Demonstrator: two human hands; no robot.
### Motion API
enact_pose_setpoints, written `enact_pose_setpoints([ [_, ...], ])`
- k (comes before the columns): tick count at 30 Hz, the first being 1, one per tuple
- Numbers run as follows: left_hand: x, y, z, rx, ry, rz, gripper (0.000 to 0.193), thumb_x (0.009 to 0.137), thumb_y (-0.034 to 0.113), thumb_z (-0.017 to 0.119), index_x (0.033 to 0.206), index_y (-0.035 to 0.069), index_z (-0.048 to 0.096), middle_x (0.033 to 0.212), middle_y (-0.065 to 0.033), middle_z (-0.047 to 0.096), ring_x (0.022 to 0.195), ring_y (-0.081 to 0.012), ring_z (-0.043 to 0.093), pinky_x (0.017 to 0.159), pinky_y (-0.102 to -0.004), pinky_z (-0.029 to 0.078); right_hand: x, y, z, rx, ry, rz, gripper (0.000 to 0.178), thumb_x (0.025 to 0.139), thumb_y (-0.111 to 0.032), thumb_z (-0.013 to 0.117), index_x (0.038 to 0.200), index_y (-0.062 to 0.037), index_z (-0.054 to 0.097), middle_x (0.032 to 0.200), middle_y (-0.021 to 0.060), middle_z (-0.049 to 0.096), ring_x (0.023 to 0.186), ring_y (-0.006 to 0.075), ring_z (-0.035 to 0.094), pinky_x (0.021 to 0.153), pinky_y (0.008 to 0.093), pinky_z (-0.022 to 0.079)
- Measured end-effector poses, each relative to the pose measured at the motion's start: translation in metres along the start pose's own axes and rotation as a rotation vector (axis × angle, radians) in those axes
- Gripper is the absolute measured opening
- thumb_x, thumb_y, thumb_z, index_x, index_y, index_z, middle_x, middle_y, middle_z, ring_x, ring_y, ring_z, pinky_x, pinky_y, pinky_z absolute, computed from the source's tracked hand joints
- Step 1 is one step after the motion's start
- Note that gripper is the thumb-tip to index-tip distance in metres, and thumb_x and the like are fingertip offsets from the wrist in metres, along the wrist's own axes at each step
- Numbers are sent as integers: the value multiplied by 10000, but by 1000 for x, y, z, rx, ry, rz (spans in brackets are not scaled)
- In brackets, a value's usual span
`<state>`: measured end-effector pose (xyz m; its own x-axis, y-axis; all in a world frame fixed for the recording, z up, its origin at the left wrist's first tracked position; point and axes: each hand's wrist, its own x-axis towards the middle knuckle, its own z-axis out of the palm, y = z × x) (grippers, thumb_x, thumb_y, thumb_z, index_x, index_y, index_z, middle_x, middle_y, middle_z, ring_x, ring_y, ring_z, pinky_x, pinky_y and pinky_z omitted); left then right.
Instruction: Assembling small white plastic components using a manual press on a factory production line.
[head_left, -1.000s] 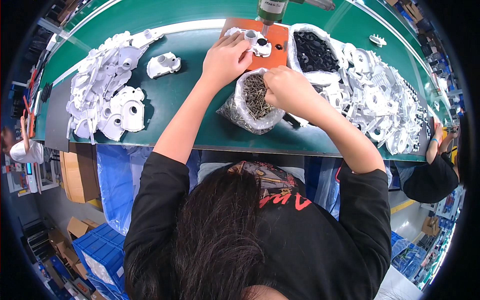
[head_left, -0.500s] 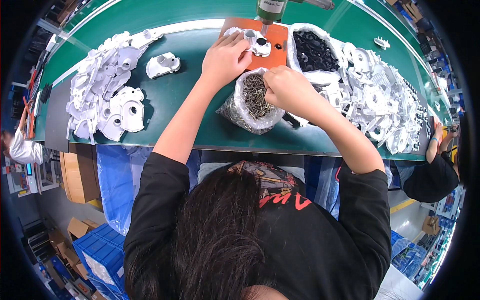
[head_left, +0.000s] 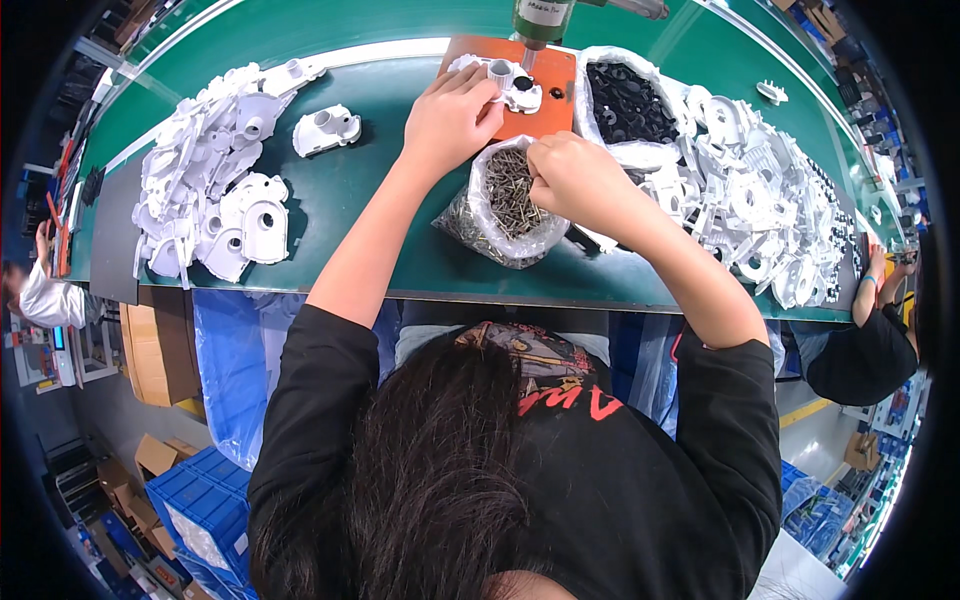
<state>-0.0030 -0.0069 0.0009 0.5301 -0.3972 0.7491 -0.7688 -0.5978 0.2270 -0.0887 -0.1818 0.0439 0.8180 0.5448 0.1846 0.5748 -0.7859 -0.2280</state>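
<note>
My left hand [head_left: 452,120] grips the near left side of a white plastic housing [head_left: 524,98] with a round tube on it. The housing rests on an orange board [head_left: 553,118], under the tip of a green power driver [head_left: 540,25]. At the right rim of a clear plastic bag [head_left: 545,240] full of metal screws [head_left: 512,195], my right hand [head_left: 580,178] is closed with its fingers curled together. Whatever those fingers hold is hidden.
White housings [head_left: 225,215] are piled on the left, with a single housing [head_left: 326,130] beside them. Right of the board stands a bag of black parts [head_left: 625,100], then a heap of white parts [head_left: 750,190]. Co-workers' arms show at both edges.
Both my hands stay in the same place. On the green surface at the far right, a small white part has shifted slightly right and nearer.
</note>
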Motion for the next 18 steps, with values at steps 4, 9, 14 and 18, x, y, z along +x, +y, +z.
enact_pose_setpoints([
  [4, 0, -1, 0, 10, 8, 12, 104, 748, 137, 617, 783, 52, 568, 1004, -100, 663, 992, -270, 611, 844, -377, 492, 0, 0, 0, 16, 1, -4, 98, 681, -86, 576, 693, -3, 525, 715, 148, 584, 763, 320, 575, 703, 421, 476],
  [9, -1, -1, 1, 15, 11, 20, 106, 751, 142, 616, 784, 53, 569, 1008, -101, 662, 999, -269, 611, 846, -378, 492, 0, -1, -2, 20, 2, 1, 96, 680, -82, 574, 695, -2, 522, 715, 150, 582, 762, 322, 574, 704, 422, 473],
  [14, -1, 0, 0, 17, 10, 13, 105, 752, 144, 615, 785, 54, 572, 1011, -99, 662, 1005, -270, 609, 848, -378, 493, 0, -1, -2, 22, -3, 5, 93, 679, -78, 570, 696, -3, 519, 713, 152, 578, 764, 323, 573, 705, 424, 470],
  [18, -1, 0, 0, 14, 8, 7, 102, 752, 144, 616, 785, 57, 576, 1011, -100, 662, 1005, -270, 609, 848, -378, 493, 0, -1, -2, 26, -4, 6, 94, 678, -78, 566, 694, -1, 515, 712, 152, 576, 766, 325, 571, 706, 424, 469],
])
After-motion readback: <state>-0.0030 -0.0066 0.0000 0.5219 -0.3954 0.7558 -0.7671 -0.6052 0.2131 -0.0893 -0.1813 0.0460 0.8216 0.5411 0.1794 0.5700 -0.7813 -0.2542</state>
